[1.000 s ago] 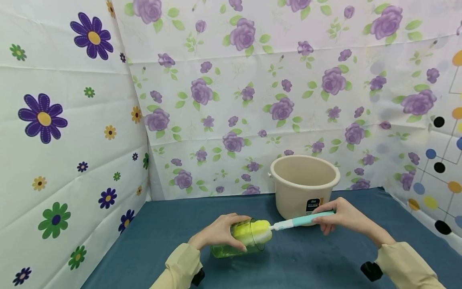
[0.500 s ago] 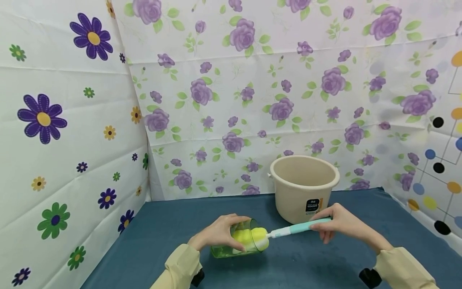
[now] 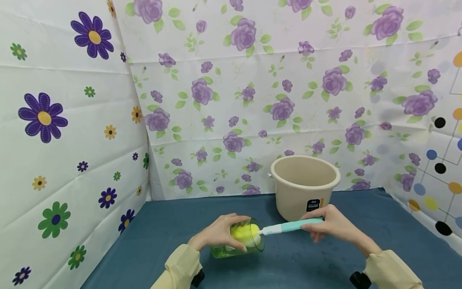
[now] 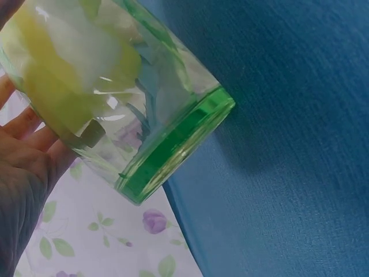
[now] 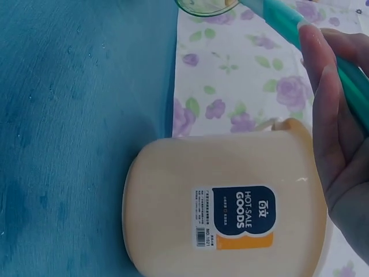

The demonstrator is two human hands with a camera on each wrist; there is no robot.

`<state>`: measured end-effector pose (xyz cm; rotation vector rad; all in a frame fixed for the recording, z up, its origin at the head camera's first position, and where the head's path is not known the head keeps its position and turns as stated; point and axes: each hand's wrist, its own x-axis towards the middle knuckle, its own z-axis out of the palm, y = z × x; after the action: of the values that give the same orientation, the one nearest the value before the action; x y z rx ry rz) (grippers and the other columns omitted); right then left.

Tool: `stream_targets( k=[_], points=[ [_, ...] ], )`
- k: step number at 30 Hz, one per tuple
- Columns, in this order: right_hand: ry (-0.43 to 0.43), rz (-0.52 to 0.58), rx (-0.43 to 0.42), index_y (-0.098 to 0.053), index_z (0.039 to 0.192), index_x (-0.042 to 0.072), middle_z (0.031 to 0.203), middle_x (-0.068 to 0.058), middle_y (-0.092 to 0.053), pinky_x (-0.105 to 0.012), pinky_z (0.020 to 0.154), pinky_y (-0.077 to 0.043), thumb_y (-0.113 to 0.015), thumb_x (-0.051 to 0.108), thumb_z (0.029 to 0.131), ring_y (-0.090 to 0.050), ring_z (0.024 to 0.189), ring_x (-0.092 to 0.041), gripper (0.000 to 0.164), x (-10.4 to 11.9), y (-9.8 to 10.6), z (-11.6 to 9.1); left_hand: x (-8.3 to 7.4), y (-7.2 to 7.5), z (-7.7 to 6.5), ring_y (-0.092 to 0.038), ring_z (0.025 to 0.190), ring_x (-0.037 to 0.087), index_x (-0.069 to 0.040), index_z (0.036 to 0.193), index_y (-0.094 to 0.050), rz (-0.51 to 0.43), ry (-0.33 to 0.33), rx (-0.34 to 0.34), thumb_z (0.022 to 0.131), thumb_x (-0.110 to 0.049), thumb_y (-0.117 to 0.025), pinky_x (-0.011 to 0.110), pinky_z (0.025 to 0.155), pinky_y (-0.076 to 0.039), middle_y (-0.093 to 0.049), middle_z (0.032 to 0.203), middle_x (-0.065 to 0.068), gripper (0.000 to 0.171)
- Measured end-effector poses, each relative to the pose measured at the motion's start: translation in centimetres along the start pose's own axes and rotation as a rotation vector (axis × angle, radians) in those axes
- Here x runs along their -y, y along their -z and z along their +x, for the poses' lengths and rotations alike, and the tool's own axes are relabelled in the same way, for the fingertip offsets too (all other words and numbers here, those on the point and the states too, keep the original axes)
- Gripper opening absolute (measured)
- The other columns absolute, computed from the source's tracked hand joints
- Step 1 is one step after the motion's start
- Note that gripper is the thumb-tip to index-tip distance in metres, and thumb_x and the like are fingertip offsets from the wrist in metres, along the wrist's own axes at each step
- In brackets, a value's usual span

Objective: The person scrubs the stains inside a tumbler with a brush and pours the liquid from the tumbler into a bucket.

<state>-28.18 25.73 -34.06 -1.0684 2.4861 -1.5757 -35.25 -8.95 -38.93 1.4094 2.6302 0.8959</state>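
Observation:
My left hand (image 3: pixel 223 233) grips a clear green glass (image 3: pixel 231 251) around its side, tilted over with the mouth facing right. Its thick green base (image 4: pixel 176 147) shows in the left wrist view. Inside the glass sits the yellow and white sponge head (image 3: pixel 247 234) of a bottle brush. The brush's white and teal handle (image 3: pixel 292 226) reaches out to the right. My right hand (image 3: pixel 330 224) pinches the teal end between thumb and fingers. In the right wrist view the handle (image 5: pixel 282 23) runs up towards the glass rim (image 5: pixel 207 10).
A beige bucket (image 3: pixel 304 196) with a dark label stands behind the brush handle, near the back wall. Blue cloth (image 3: pixel 173 224) covers the table, with water drops on it. Flower-patterned sheets (image 3: pixel 216 100) hang at the back and sides.
My right hand has moved left and slightly down, pushing the brush deeper; the sponge head, which stuck out past the rim, is now inside the glass. The left hand stays in place.

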Motion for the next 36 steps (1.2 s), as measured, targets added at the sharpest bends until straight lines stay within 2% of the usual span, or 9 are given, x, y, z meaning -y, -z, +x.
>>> stream_targets(
  k=[7,14,21,28,36],
  points=[
    [-0.037,-0.047,-0.033,-0.066,0.098,-0.004,0.065,-0.009,-0.062,-0.039,0.046,-0.048,-0.064,0.008,0.085,-0.06,0.051,-0.028,0.018,-0.1,-0.4,0.3,-0.1,0.2,0.1,-0.043,0.076,0.01,-0.023,0.135,-0.045,0.006,0.001,-0.003,0.068,-0.049,-0.075,0.025,0.058,-0.034,-0.049,0.1,-0.011,0.078],
    [-0.014,-0.03,0.012,-0.065,0.099,-0.006,0.065,-0.008,-0.063,-0.04,0.046,-0.048,-0.064,0.006,0.084,-0.06,0.051,-0.027,0.019,0.0,-1.0,0.7,-0.2,0.2,0.0,-0.043,0.078,0.01,-0.023,0.135,-0.044,-0.003,0.0,0.003,0.069,-0.048,-0.074,0.027,0.06,-0.037,-0.048,0.099,-0.01,0.076],
    [-0.019,0.005,0.026,-0.066,0.102,-0.003,0.066,-0.008,-0.064,-0.04,0.047,-0.048,-0.064,0.008,0.085,-0.061,0.051,-0.026,0.02,-2.5,-1.3,0.8,-0.1,0.1,0.0,-0.044,0.078,0.01,-0.023,0.135,-0.044,-0.012,-0.005,0.008,0.07,-0.046,-0.075,0.027,0.06,-0.037,-0.048,0.098,-0.01,0.075],
    [0.019,-0.001,-0.007,-0.068,0.099,0.003,0.067,-0.014,-0.062,-0.039,0.046,-0.048,-0.065,0.011,0.085,-0.06,0.051,-0.025,0.017,-2.1,-1.4,0.8,-0.2,0.1,0.0,-0.042,0.076,0.011,-0.022,0.135,-0.045,-0.007,0.002,0.004,0.069,-0.046,-0.075,0.027,0.059,-0.035,-0.048,0.098,-0.01,0.076],
    [-0.005,-0.047,-0.018,-0.068,0.1,0.003,0.066,-0.006,-0.063,-0.038,0.047,-0.048,-0.065,0.014,0.085,-0.061,0.052,-0.026,0.019,-2.2,-1.4,1.0,-0.2,0.2,-0.1,-0.04,0.074,0.011,-0.021,0.136,-0.044,0.0,-0.008,0.001,0.07,-0.046,-0.075,0.027,0.06,-0.034,-0.047,0.096,-0.011,0.077]
  ],
)
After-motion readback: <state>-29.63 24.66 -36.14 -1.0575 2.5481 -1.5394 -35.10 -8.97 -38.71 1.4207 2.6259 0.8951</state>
